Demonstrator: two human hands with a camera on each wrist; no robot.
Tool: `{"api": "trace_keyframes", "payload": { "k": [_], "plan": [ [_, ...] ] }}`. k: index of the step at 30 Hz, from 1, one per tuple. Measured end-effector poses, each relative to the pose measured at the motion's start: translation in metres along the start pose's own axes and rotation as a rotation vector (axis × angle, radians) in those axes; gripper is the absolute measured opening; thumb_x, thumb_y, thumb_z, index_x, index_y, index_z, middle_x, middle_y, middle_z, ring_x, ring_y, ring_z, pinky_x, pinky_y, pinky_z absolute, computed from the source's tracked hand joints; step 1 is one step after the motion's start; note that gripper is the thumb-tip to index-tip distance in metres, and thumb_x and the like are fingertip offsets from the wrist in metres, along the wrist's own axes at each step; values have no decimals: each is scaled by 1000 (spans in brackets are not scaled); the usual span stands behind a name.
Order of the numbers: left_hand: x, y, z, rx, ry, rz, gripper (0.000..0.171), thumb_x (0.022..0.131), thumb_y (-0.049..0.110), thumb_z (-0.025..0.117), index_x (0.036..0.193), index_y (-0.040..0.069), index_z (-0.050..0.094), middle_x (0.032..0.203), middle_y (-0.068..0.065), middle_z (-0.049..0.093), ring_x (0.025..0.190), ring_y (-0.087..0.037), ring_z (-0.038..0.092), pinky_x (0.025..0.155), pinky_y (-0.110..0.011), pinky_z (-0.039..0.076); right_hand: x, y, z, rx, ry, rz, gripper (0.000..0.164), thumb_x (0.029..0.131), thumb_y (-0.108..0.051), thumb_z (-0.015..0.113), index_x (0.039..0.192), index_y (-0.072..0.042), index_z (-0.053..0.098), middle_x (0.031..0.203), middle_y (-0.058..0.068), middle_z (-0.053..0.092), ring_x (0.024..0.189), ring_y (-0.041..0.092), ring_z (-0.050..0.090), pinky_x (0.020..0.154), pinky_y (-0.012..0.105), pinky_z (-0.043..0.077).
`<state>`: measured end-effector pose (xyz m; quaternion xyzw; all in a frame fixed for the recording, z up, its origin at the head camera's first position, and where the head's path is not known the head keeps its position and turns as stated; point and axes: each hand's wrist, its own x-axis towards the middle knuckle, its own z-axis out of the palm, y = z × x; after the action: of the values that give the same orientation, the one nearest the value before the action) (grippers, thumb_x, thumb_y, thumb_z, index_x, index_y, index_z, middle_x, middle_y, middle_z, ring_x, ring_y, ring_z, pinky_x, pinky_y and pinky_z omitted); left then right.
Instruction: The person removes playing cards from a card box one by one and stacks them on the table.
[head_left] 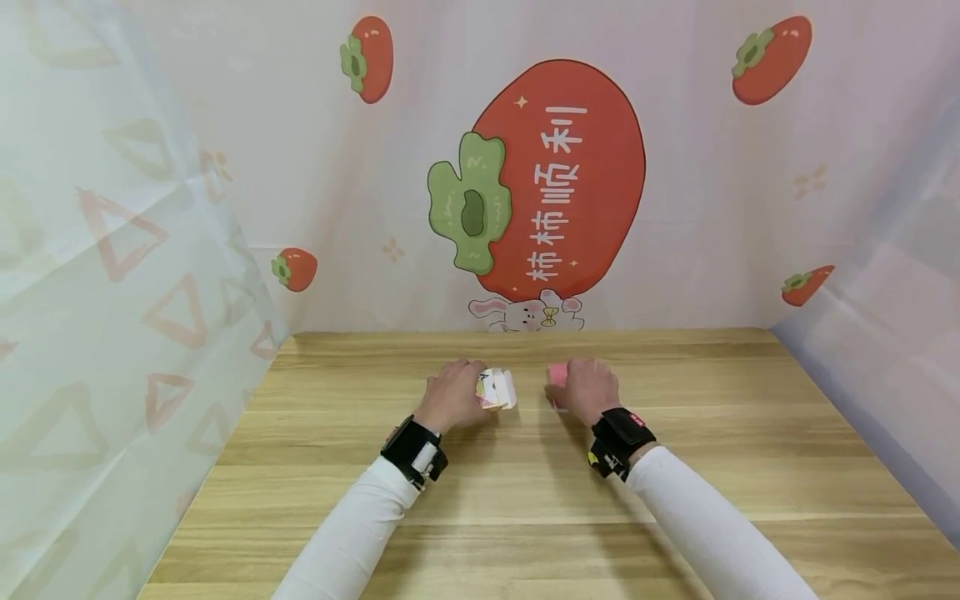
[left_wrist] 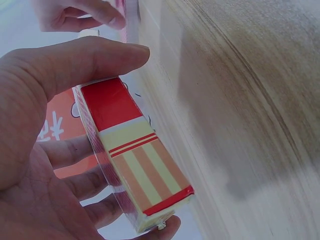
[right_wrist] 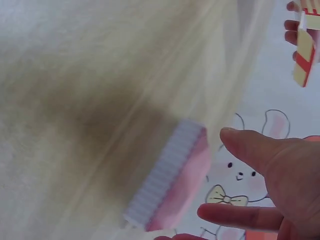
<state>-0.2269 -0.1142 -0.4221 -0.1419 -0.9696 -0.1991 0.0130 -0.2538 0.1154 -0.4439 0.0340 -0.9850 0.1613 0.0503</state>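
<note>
White lettering on the large red persimmon (head_left: 600,225) of the backdrop (head_left: 697,283) read 柿柿顺利 from bottom to top, and a lone "A" showed by the opened end of the card box (head_left: 496,388). The box carried a red panel and striped bands, and the left hand (head_left: 452,398) held it tilted near the far part of the bench (head_left: 540,517), that grip pinching it with the thumb across one end and the fingers behind. The pink card stack (head_left: 557,374), with a pale ridged edge, was to the box's right, a gap between them. At it was the right hand (head_left: 592,392), its grip spread, thumb and forefinger apart; blur left it unclear whether a lower finger touched the stack. From the head view this hand covered part of the stack; the left thumb overlapped the box's end in its wrist view. A red tag (head_left: 637,419) on the right wristband (head_left: 622,434) bore marks too small to read. A drawn rabbit (head_left: 521,315) with a yellow bow peeped just above the bench's far edge, and triangle outlines patterned the left side cloth (head_left: 97,333).
</note>
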Motion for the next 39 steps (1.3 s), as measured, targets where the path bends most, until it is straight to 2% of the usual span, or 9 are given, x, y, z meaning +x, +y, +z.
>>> {"api": "trace_keyframes", "payload": {
  "k": [4,7,9,13,17,20,26,34,39],
  "plan": [
    [0,1,0,6,-1,6,66,67,20,92,126,5,65,109,-12,63,101,-32,58,78,-57,48,-1,-5,-9,25,31,-39,44,85,-42,82,67,-8,60,58,2,42,53,19,45,45,30,30],
    [0,3,0,14,-6,11,66,68,19,91,126,5,65,111,-12,64,103,-33,59,80,-59,48,-1,-12,-17,95,78,-142,34,86,-38,81,81,-5,72,69,3,59,61,19,53,51,31,38],
    [1,3,0,24,-11,13,66,68,19,91,127,6,65,112,-12,64,104,-33,59,81,-59,48,0,-19,-21,191,78,-234,26,89,-30,80,93,-5,76,80,4,67,70,19,59,58,32,46],
    [4,4,1,33,-10,19,64,69,20,90,127,8,65,113,-10,64,103,-31,59,81,-57,48,-1,-32,-27,373,-18,-394,14,92,-15,76,102,-6,77,89,2,71,77,17,61,66,32,51],
    [7,4,3,30,10,40,63,68,19,89,125,10,65,109,-8,64,97,-28,57,77,-52,48,-1,-39,-27,411,-124,-477,9,91,-9,75,100,-8,78,87,-2,70,75,13,59,64,28,50],
    [8,4,3,30,30,58,65,67,19,89,126,10,64,110,-8,63,97,-28,58,76,-51,48,0,-41,-24,408,-161,-481,6,91,-9,76,96,-8,78,84,-3,69,73,11,59,64,26,49],
    [8,5,3,27,68,85,68,66,19,91,127,8,63,116,-11,63,102,-31,59,80,-55,49,3,-40,-17,425,-172,-436,6,89,-15,80,88,-10,76,77,-4,66,68,12,58,61,28,48],
    [10,8,4,34,95,114,70,66,17,90,129,8,60,120,-11,63,106,-30,59,82,-55,49,4,-39,-13,484,-193,-307,16,84,-16,84,76,-10,71,71,-2,64,64,14,55,56,27,44],
    [12,9,4,48,107,128,71,66,19,91,129,10,60,121,-10,64,106,-30,59,83,-55,49,4,-39,-12,475,-190,-258,19,84,-17,84,72,-11,70,68,-2,63,63,15,54,56,27,43]
  ]
}}
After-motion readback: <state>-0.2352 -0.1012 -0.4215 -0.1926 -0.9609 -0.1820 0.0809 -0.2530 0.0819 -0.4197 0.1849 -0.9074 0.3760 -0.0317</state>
